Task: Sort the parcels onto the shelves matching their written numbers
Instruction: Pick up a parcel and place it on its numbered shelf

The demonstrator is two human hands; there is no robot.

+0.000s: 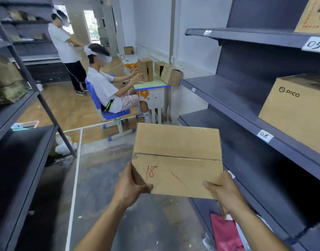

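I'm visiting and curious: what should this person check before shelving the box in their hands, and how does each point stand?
1. Number on the parcel readable: ok, a red 18.
2. Left hand grips the near left corner: ok.
3. Right hand grips the near right corner: ok.
4. Tag reading 18 in sight: not ok; only the 05 tag and the 08 tag read clearly.
5. Number on the farther tag: cannot tell, too small.

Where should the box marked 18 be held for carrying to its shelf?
By its two near corners, one from each side, as the left hand and right hand do now: the cardboard box is wide with a flat, closed top, so thumbs above and fingers below probably keep it level.
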